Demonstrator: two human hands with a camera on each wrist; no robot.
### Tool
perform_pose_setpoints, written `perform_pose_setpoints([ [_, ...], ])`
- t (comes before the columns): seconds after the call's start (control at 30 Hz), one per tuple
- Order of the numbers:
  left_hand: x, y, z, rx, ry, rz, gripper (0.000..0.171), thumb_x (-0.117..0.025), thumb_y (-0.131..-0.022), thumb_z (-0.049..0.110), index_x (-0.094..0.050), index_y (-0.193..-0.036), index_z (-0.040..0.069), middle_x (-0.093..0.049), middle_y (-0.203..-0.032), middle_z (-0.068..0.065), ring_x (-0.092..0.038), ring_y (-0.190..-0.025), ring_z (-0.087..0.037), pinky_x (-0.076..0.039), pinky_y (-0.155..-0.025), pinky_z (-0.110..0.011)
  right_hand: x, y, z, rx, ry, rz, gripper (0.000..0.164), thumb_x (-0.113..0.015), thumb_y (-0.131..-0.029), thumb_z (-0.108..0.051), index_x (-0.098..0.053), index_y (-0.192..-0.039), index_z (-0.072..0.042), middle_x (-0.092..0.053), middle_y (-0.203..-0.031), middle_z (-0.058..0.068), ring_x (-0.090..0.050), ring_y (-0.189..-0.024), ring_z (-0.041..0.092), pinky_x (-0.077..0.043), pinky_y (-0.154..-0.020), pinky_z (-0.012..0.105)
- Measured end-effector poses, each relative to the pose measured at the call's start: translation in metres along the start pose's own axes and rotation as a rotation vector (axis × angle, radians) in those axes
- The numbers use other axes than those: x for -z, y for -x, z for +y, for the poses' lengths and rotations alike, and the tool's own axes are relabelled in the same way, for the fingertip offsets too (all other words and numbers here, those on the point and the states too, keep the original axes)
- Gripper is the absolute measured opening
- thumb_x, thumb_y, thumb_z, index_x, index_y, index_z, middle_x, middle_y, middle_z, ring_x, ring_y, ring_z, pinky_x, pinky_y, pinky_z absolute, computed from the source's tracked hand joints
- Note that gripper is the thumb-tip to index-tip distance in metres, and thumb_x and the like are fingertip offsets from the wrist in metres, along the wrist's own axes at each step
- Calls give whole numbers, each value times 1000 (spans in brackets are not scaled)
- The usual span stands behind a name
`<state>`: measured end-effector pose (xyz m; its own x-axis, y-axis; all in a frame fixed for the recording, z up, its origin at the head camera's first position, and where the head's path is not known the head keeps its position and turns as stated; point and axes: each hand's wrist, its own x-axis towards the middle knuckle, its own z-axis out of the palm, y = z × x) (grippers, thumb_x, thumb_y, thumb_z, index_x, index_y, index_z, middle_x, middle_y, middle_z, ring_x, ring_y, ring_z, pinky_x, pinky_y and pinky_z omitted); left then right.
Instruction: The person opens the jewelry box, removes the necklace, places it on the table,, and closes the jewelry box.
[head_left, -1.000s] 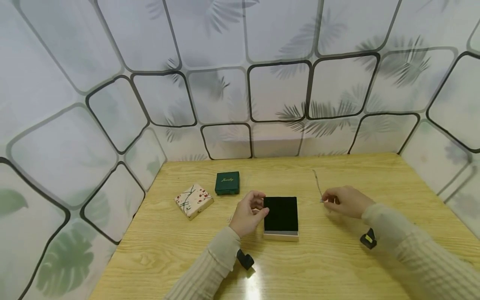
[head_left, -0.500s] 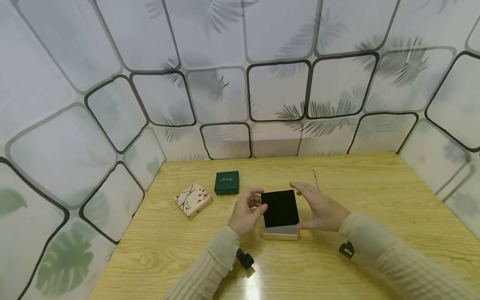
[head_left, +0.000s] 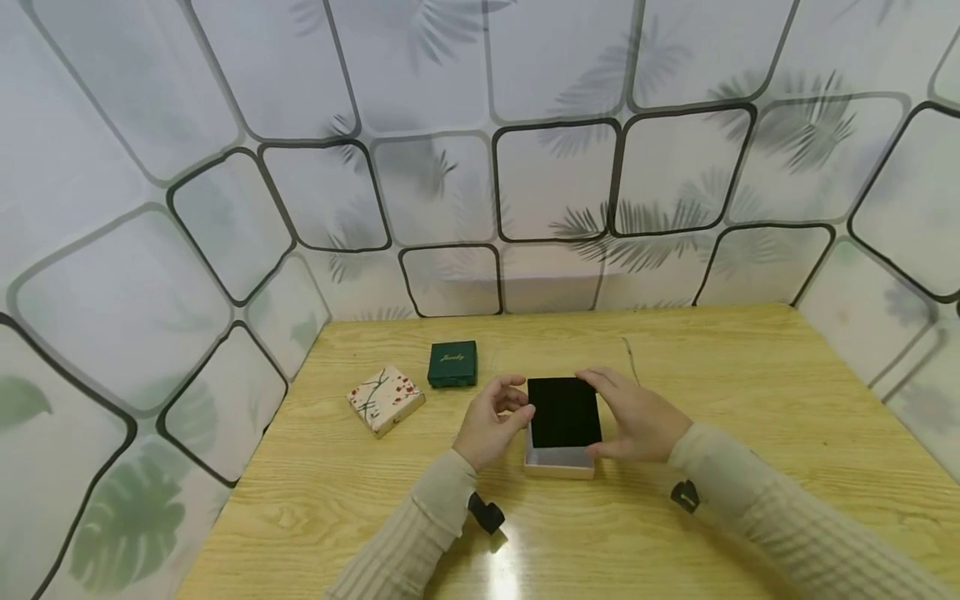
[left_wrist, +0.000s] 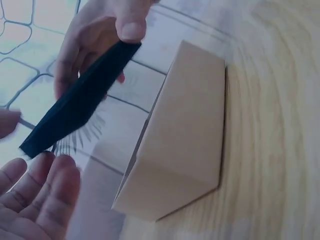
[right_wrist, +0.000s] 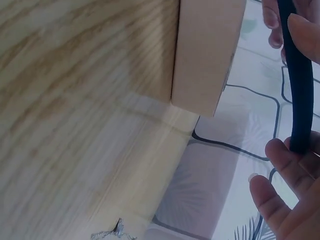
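A thin black pad (head_left: 564,412) is tilted above an open cream box (head_left: 558,471), whose pale inside shows along the near side. My right hand (head_left: 637,421) grips the pad's right part, thumb at the near edge and fingers at the far edge. At the pad's left edge is my left hand (head_left: 487,421), its fingers loosely bent. In the left wrist view, these fingertips (left_wrist: 47,160) lie close to the lower end of the black pad (left_wrist: 82,102), perhaps touching it, while the thumb stands apart. The cream box (right_wrist: 207,55) sits on the table.
A thin chain (head_left: 628,357), probably a bracelet, lies behind my right hand; its silver ornament (right_wrist: 117,230) shows in the right wrist view. To the left are a dark green jewelry box (head_left: 453,364) and a flower-patterned box (head_left: 386,402). A patterned curtain (head_left: 555,183) closes off the table's back.
My right hand has left the chain's end, moved left and taken hold of the black pad. The pad has come up from the box and shifted away from me. My left hand has barely moved.
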<state>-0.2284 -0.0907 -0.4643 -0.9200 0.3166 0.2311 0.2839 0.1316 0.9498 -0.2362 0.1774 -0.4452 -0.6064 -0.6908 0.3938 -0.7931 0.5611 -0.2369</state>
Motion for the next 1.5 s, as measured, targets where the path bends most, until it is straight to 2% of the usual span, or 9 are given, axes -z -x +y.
perform_pose_setpoints([
  [0.07, 3, 0, 1, -6, -13, -1, 45, -67, -92, 13, -49, -133, 4, -60, -110, -17, -60, -99, -29, -53, -81, -33, 3, 0, 2, -36, -17, -2, 106, -86, -67, -45, -32, -147, -2, -43, -140, 12, -52, -119, 27, -49, -93, 42],
  [0.17, 7, -1, 1, 0, -82, -35, 59, -75, -86, 22, -46, -136, 9, -57, -119, -16, -55, -111, -32, -48, -92, -43, 7, 2, 5, -94, -38, -14, 105, -85, -68, -45, -30, -147, -3, -40, -143, 12, -52, -119, 27, -50, -91, 43],
  [0.27, 8, 0, 1, 33, -264, -113, 79, -81, -79, 33, -40, -143, 11, -51, -132, -12, -48, -123, -31, -40, -102, -47, 11, 4, 10, -125, -75, -2, 103, -86, -69, -42, -31, -147, -4, -42, -141, 11, -52, -116, 25, -49, -91, 44],
  [0.43, 6, 2, 0, 102, -602, -260, 109, -82, -68, 55, -28, -151, 11, -38, -148, -4, -38, -135, -23, -35, -107, -43, 11, 7, 17, -125, -112, 20, 99, -87, -69, -40, -35, -144, -3, -46, -134, 7, -51, -112, 18, -48, -92, 42],
  [0.6, 4, 4, -4, 113, -746, -336, 121, -80, -61, 66, -24, -153, 11, -31, -153, -3, -35, -137, -21, -35, -108, -40, 8, 9, 17, -122, -169, 12, 96, -86, -70, -40, -36, -143, -2, -47, -132, 6, -50, -111, 18, -46, -92, 44],
  [0.77, 5, 6, -5, 114, -760, -357, 121, -81, -61, 64, -22, -153, 11, -30, -153, -5, -35, -136, -23, -35, -108, -40, 2, 10, 16, -147, -213, -7, 96, -86, -70, -43, -37, -143, -5, -46, -134, 4, -49, -111, 16, -46, -93, 44],
  [1.07, 7, 5, -5, 106, -742, -356, 116, -83, -62, 58, -28, -151, 8, -39, -147, -4, -41, -132, -20, -37, -106, -38, -7, 8, 7, -215, -273, -96, 95, -86, -69, -42, -37, -144, -10, -47, -134, 1, -49, -117, 19, -43, -98, 47],
  [1.2, 7, 5, -8, 102, -730, -355, 114, -84, -62, 57, -30, -149, 8, -41, -144, -4, -42, -130, -20, -37, -106, -37, -11, 7, 4, -209, -295, -112, 93, -85, -70, -43, -38, -143, -8, -47, -135, 1, -49, -118, 21, -43, -98, 48],
  [1.5, 5, 7, -13, 117, -692, -355, 111, -85, -61, 57, -33, -147, 10, -43, -141, -5, -44, -128, -21, -37, -106, -37, -23, 9, 4, -182, -265, -138, 97, -79, -70, -57, -40, -142, -5, -45, -138, 4, -46, -124, 24, -42, -98, 51],
])
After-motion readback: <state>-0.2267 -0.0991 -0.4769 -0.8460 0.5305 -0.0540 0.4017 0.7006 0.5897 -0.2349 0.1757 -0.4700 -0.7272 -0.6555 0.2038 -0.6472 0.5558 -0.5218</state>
